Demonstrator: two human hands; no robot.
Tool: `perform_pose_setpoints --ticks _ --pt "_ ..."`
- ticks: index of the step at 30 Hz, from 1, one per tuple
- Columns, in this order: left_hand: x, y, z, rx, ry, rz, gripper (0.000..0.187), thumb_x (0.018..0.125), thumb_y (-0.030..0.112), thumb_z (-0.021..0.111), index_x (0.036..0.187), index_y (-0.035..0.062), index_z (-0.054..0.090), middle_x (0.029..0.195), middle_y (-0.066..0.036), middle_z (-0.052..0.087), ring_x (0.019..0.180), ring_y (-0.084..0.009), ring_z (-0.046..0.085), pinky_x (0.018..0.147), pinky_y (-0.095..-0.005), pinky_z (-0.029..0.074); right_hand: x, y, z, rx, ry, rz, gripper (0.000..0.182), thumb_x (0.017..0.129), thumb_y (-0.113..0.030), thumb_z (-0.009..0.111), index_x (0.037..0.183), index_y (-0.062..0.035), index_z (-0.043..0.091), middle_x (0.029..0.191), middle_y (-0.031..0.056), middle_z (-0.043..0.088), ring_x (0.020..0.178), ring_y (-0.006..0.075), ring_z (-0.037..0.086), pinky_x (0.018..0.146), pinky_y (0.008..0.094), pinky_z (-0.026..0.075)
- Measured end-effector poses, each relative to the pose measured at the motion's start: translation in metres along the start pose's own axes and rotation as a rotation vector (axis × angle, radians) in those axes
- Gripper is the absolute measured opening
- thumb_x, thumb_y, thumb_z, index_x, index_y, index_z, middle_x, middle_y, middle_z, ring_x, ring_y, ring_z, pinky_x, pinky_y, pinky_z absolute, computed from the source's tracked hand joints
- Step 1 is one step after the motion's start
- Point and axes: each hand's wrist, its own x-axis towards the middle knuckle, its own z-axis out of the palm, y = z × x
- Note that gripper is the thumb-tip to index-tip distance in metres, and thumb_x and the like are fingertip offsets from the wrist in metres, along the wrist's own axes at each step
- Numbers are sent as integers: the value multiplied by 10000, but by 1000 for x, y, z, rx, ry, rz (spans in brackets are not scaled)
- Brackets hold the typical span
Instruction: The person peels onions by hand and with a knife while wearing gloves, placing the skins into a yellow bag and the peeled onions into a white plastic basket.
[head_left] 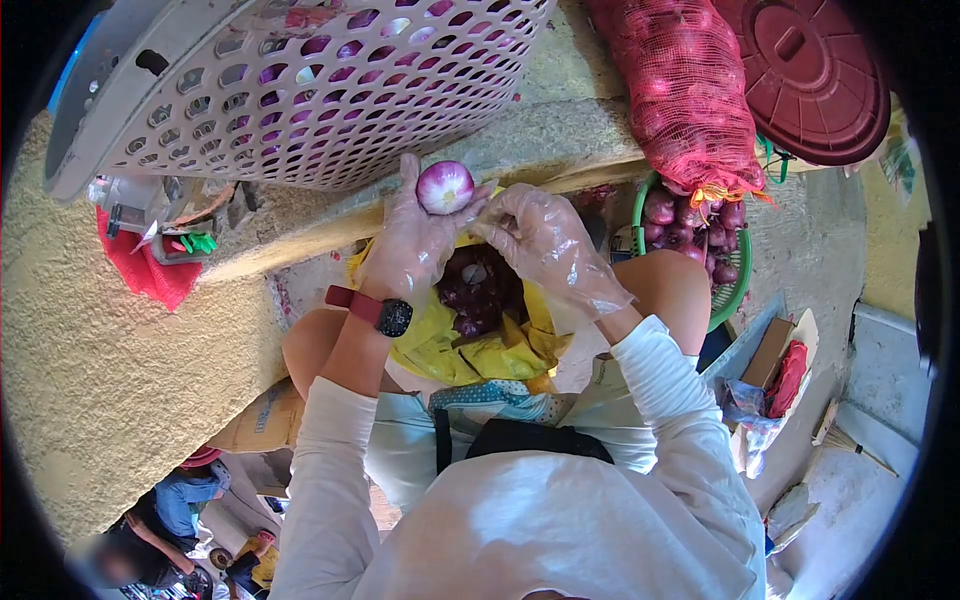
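Note:
A peeled purple-and-white onion (445, 188) rests in my left hand (408, 240), its pale end facing up. That hand wears a clear plastic glove, with a dark watch on a red strap at the wrist. Close to the onion's right side is my right hand (548, 240), gloved too, its fingers curled into a pinch. Whatever those fingers hold, if anything, is hidden. Below both hands, between the knees, a yellow bag (435, 350) stands with its mouth spread; dark red onions or skins (475, 295) lie inside.
A grey perforated basket (330, 110) of onions stands on the concrete ledge (565, 120). At right are a red mesh sack (690, 90) of onions, a dark red lid (800, 70) and a green basket (738, 285) of unpeeled onions. Another person (150, 540) is at lower left.

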Motion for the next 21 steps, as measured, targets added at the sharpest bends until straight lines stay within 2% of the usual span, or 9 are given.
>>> perform_pose_setpoints --ticks 3,5,7,10,13,14,15,18,21 --pt "-2 -1 1 -33 -3 -43 705 1021 494 590 1401 -43 336 1289 -296 510 1168 -497 589 993 -674 518 1 -3 2 84 16 78 235 871 -213 770 978 -14 705 894 209 680 836 413 667 744 468 535" --pt "-8 1 3 98 -52 -69 568 1045 463 562 1304 -39 496 1239 -244 609 1173 -377 608 1043 -548 512 1 1 4 126 53 86 234 881 -204 763 992 -8 701 906 213 680 842 413 669 747 461 533" --pt "-4 -1 -2 121 -55 -51 526 1050 446 565 1277 -26 522 1210 -222 637 1140 -346 631 1017 -523 528 3 1 5 167 91 95 233 890 -196 756 1006 -2 697 919 216 680 847 412 670 750 454 531" --pt "-3 -2 -3 195 -78 -11 487 1055 439 562 1236 -13 563 1178 -193 675 1107 -310 658 986 -488 548 5 -2 6 198 190 83 223 917 -167 743 1045 10 697 945 216 687 858 368 690 768 424 536" --pt "-20 -3 12 317 -133 88 451 1065 439 542 1151 5 625 1143 -169 694 1113 -299 656 987 -482 543 3 2 14 288 86 161 294 928 -124 750 1179 5 669 1052 165 695 971 276 695 843 379 544" --pt "-25 -4 17 384 -166 166 433 1076 431 526 1080 22 670 1111 -151 703 1119 -295 650 994 -485 535 3 1 23 565 57 214 379 916 -83 759 1261 -1 624 1135 140 669 1054 238 665 900 359 539" --pt "-25 -5 19 385 -166 165 433 1076 431 526 1080 22 670 1111 -151 703 1119 -295 650 994 -485 535 2 2 28 843 27 267 479 904 -42 768 1343 -7 580 1218 116 642 1136 200 634 957 339 535" --pt "-19 -6 18 498 -159 301 528 1071 494 496 1220 3 622 1221 -167 679 1193 -291 612 1089 -441 476 -2 5 31 1084 -35 359 646 868 26 782 1437 -17 479 1338 94 547 1228 186 575 1031 319 513" --pt "-12 -4 13 366 -205 333 616 1062 526 486 1381 0 467 1346 -181 617 1283 -280 570 1111 -425 467 -1 -1 26 1033 -25 366 685 847 71 781 1448 -29 467 1352 103 525 1232 188 575 1053 298 499"
